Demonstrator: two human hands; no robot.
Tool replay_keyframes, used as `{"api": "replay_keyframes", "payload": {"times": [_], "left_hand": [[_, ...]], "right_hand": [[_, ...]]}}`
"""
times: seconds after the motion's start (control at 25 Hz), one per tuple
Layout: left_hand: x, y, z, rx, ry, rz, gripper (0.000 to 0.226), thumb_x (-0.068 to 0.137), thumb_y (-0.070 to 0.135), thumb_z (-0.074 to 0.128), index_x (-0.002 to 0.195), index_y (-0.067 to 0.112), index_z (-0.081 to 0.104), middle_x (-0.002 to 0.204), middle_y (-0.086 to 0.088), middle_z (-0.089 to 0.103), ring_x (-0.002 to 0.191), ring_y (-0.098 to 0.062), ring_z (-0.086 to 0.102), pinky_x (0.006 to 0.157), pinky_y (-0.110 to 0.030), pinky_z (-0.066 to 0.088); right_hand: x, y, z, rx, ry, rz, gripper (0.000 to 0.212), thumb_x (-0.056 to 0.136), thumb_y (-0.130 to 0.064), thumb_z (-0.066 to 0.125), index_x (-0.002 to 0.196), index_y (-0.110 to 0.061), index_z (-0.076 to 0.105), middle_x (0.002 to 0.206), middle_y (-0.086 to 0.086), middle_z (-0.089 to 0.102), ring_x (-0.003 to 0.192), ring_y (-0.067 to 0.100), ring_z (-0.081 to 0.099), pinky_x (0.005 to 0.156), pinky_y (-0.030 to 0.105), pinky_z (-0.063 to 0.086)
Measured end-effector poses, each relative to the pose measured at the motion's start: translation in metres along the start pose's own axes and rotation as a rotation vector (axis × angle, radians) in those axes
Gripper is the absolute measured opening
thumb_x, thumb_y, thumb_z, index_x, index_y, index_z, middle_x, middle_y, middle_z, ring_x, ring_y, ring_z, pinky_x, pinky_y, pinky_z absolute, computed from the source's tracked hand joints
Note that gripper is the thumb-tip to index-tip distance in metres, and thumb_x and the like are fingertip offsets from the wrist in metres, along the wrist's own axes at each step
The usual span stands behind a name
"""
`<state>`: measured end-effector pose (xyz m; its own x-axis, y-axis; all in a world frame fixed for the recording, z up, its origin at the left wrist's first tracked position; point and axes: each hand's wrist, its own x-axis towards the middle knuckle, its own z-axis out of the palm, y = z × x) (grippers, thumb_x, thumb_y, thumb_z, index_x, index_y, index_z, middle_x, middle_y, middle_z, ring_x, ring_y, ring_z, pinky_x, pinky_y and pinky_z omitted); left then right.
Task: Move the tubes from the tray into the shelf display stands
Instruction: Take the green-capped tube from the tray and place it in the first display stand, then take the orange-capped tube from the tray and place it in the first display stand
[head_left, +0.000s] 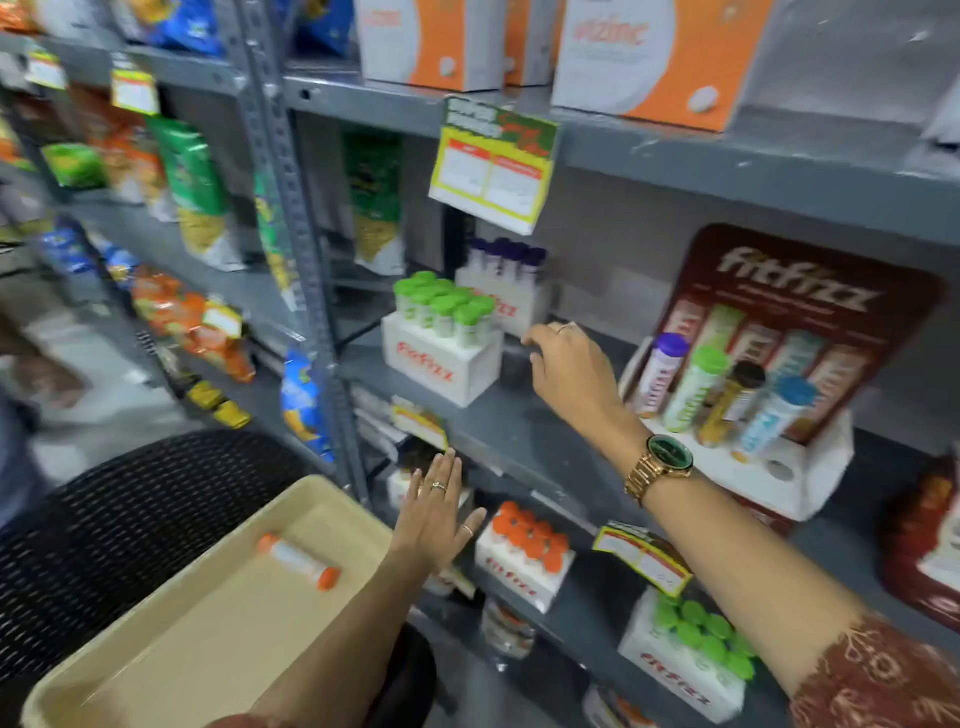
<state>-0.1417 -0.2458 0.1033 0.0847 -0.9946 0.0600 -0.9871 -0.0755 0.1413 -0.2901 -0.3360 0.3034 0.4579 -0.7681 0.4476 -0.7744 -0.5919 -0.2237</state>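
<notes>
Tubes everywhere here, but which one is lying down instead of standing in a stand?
The orange-capped tube in the beige tray. It lies flat on its side, alone, while every other tube stands in a white shelf stand.

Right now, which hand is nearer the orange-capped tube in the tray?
Left. The left hand hovers open just past the tray's far corner, near the orange-capped tube; the right hand reaches up to the shelf.

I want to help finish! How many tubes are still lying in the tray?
1. A white tube with orange caps lies on its side in the beige plastic tray, towards its far end, near the open left hand.
</notes>
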Motion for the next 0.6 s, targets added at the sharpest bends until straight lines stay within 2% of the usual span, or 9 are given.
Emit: {"api": "replay_keyframes", "payload": {"times": [0.12, 0.24, 0.44, 0.6], "left_hand": [[-0.050, -0.060, -0.001, 0.005, -0.080, -0.156, 0.076, 0.097, 0.054, 0.028, 0.148, 0.006, -0.002, 0.159, -0.009, -0.005, 0.147, -0.022, -0.004, 0.118, -0.040, 0.001], [-0.099, -0.111, -0.001, 0.049, -0.131, -0.294, 0.075, 0.097, 0.052, 0.028, 0.148, 0.004, 0.001, 0.159, -0.013, 0.000, 0.147, -0.025, 0.001, 0.118, -0.042, 0.005], [-0.160, -0.170, 0.007, 0.018, -0.186, -0.498, 0.076, 0.097, 0.052, 0.029, 0.148, 0.004, -0.001, 0.159, -0.013, -0.002, 0.147, -0.025, 0.002, 0.119, -0.041, 0.004], [-0.187, -0.198, 0.029, -0.035, -0.237, -0.606, 0.076, 0.097, 0.052, 0.029, 0.148, 0.006, -0.002, 0.159, -0.012, -0.004, 0.147, -0.025, -0.002, 0.119, -0.041, 0.003]], "right_hand": [[-0.003, -0.054, 0.052, 0.089, -0.163, -0.105, 0.032, 0.085, 0.003, 0.046, 0.112, -0.005, 0.061, 0.112, 0.018, 0.063, 0.105, 0.037, 0.054, 0.074, 0.041, 0.048], [-0.006, -0.106, 0.099, 0.146, -0.297, -0.189, 0.027, 0.083, 0.002, 0.045, 0.104, -0.004, 0.062, 0.107, 0.020, 0.064, 0.100, 0.037, 0.057, 0.076, 0.041, 0.049], [-0.013, -0.175, 0.167, 0.228, -0.434, -0.315, 0.027, 0.084, -0.001, 0.047, 0.106, -0.006, 0.062, 0.110, 0.017, 0.065, 0.108, 0.035, 0.057, 0.083, 0.042, 0.050], [-0.028, -0.204, 0.223, 0.189, -0.526, -0.338, 0.029, 0.082, -0.002, 0.048, 0.107, -0.007, 0.061, 0.108, 0.016, 0.065, 0.102, 0.035, 0.061, 0.079, 0.040, 0.049]]}}
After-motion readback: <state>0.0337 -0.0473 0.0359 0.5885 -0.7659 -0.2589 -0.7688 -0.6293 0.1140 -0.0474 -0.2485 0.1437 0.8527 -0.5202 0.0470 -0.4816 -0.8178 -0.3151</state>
